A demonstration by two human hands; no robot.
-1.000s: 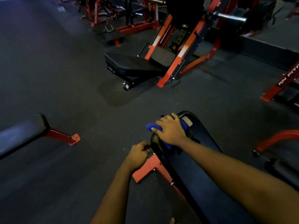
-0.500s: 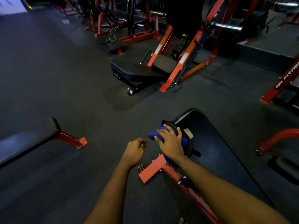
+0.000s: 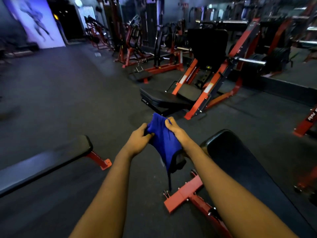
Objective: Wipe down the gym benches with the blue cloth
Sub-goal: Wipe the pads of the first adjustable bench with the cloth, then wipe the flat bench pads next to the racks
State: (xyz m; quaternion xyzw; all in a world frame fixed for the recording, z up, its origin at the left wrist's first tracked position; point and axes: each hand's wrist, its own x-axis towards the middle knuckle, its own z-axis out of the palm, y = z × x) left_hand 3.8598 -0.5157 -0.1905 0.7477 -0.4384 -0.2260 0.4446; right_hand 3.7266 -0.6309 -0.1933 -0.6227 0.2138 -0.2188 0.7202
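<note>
Left hand (image 3: 138, 140) and right hand (image 3: 175, 131) grip blue cloth (image 3: 165, 145) near black bench (image 3: 240, 160).

Both arms forward, left hand (image 3: 139, 140) and right hand (image 3: 175, 131) close together, grips tight on blue cloth (image 3: 163, 141).

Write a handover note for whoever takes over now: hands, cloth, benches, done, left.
Left hand: grips the blue cloth on its left side.
Right hand: pinches the cloth's upper edge.
Cloth: held up in the air between both hands, touching no pad, with a corner hanging down.
Benches: the right bench lies beside the right forearm; the left bench stands apart, further left.
Done: the view does not show which pads are wiped.
Left: probably regather the cloth, then wipe the benches.
</note>
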